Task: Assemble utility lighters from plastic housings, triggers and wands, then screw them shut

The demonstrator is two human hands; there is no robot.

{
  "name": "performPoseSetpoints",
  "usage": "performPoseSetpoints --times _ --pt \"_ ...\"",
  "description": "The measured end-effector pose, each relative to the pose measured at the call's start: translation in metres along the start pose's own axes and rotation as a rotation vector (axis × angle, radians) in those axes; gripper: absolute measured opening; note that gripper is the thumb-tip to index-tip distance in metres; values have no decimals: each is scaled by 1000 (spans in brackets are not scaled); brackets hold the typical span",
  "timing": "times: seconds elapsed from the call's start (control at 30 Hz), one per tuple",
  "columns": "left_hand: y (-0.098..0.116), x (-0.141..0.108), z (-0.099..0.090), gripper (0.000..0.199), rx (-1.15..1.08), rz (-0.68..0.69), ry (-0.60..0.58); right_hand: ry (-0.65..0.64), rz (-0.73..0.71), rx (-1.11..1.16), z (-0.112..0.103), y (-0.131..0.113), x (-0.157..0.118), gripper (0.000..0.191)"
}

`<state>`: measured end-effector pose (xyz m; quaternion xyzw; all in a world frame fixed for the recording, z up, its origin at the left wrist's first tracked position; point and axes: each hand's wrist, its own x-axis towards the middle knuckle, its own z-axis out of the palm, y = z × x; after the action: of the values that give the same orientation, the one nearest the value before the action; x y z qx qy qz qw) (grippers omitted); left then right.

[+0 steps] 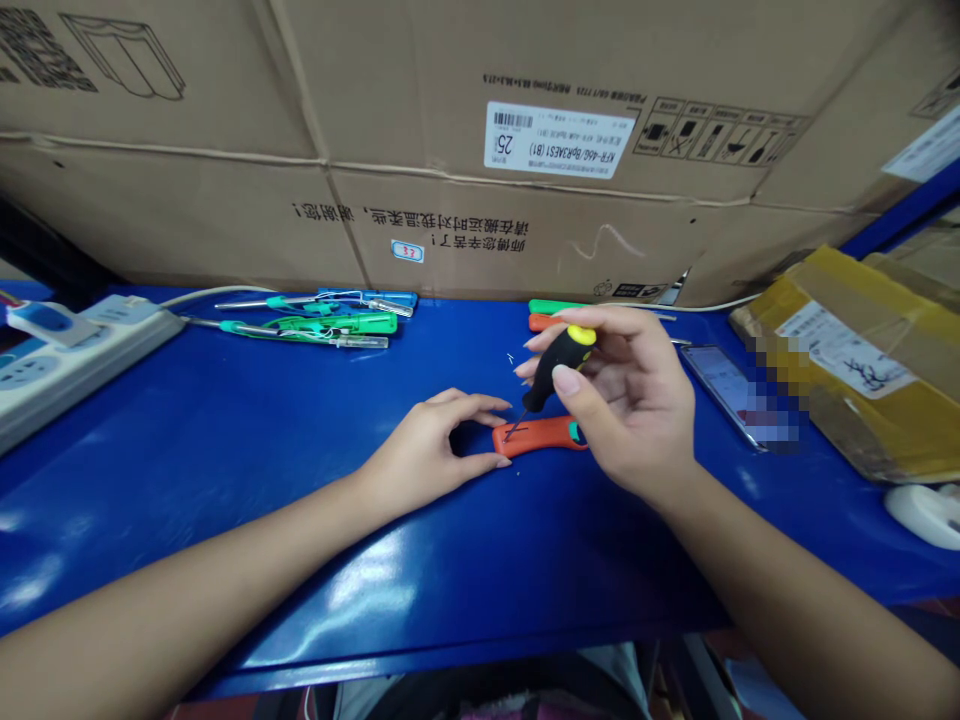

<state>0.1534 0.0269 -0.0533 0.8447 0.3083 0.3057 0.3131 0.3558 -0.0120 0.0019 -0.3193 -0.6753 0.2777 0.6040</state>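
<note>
An orange plastic handle piece (541,434) with a teal part at its right end lies on the blue table. My left hand (431,440) grips its left end between thumb and fingers. In my right hand (626,400) is a screwdriver (559,365) with a black handle and yellow cap, held between thumb and fingers. The thin shaft slants down to the left, and its tip meets the top of the orange piece near the left end. Whether a screw sits under the tip is too small to tell.
Green and blue tools with metal shafts (322,325) lie at the back left, near a white power strip (82,350). Behind my right hand are a green piece (551,307) and another orange one. A phone (731,395), a taped parcel (862,370) and a large carton (420,120) surround the table.
</note>
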Motion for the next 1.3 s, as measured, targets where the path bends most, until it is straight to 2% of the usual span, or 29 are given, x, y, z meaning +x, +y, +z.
performPoseSetpoints --times 0.5,0.63,0.8,0.97,1.17,1.23,1.3 --pt "4 1 -2 48 -2 -29 -31 -70 21 -31 -2 2 3 31" --pt "4 1 -1 48 -3 -23 -17 -17 17 -44 -1 2 3 26" --pt "5 2 -2 39 13 -19 -30 41 -49 -124 2 3 4 28" --pt "4 2 -1 46 10 -7 -19 -5 -79 -220 0 4 2 34" --pt "5 2 -1 47 0 -12 -21 -181 58 -4 -4 0 3 41" --pt "5 2 -1 46 2 -18 -25 -156 37 3 -3 -1 4 36" --pt "5 2 -1 45 2 -18 -23 -77 -24 -74 -2 -1 6 28"
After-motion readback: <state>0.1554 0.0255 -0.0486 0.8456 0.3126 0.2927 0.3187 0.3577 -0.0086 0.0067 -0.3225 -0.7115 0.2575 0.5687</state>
